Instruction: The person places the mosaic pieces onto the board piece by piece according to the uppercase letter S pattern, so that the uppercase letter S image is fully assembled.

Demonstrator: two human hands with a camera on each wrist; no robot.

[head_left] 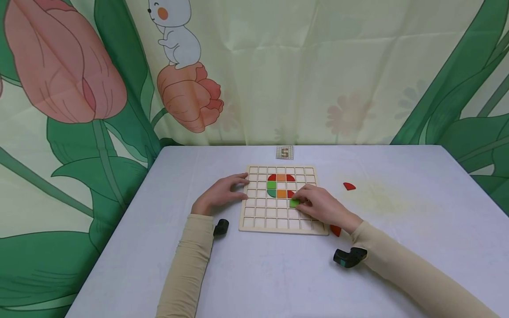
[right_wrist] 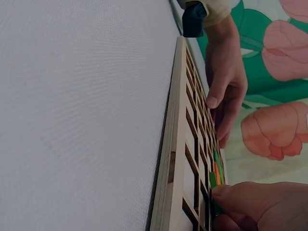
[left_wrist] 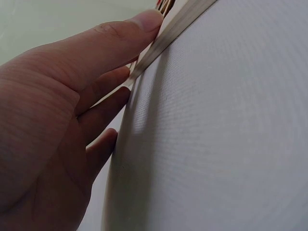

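Before us on the table [head_left: 254, 274] lies a grid board [head_left: 260, 223], with a pattern card [head_left: 284, 152] behind it and a curtain [head_left: 278, 79] beyond the table. On the board we see a back row of three tiles [head_left: 281, 177], a single tile [head_left: 271, 185] before its left end, then a front row of three tiles [head_left: 281, 193]. Our left hand [head_left: 222, 192] is at the board's left edge; our right hand [head_left: 322, 205], over its right side, pinches a square tile [head_left: 293, 203] just before the front row's right end. Right of the board lie two loose tiles: a farther quarter-circle tile [head_left: 349, 186] and a nearer tile [head_left: 336, 230] beside the near right corner.
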